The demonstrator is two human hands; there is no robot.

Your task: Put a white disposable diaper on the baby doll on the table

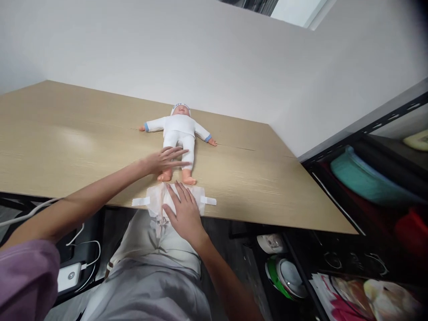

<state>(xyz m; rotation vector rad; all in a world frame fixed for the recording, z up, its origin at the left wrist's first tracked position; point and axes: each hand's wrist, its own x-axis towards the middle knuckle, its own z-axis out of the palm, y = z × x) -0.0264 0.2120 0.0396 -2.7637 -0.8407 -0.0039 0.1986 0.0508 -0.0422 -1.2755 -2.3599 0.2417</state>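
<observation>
A baby doll (181, 125) in a white outfit with blue cuffs and a white cap lies on its back on the wooden table (240, 174), feet toward me. Over the doll's lower legs is my left hand (169, 159), its fingers spread; whether it touches them I cannot tell. An unfolded white diaper (154, 196) lies at the table's front edge below the doll's feet, its two side tabs stretched out and its near end hanging over the edge. My right hand (185, 211) rests on the diaper with fingers spread flat, hiding part of it.
At the right stands a black shelf (334, 196) with a teal basin (368, 178), a red item and a green-and-white container (284, 276). Low on the left, a white power bank (69, 277) with cables lies on a black seat. A white wall rises behind the table.
</observation>
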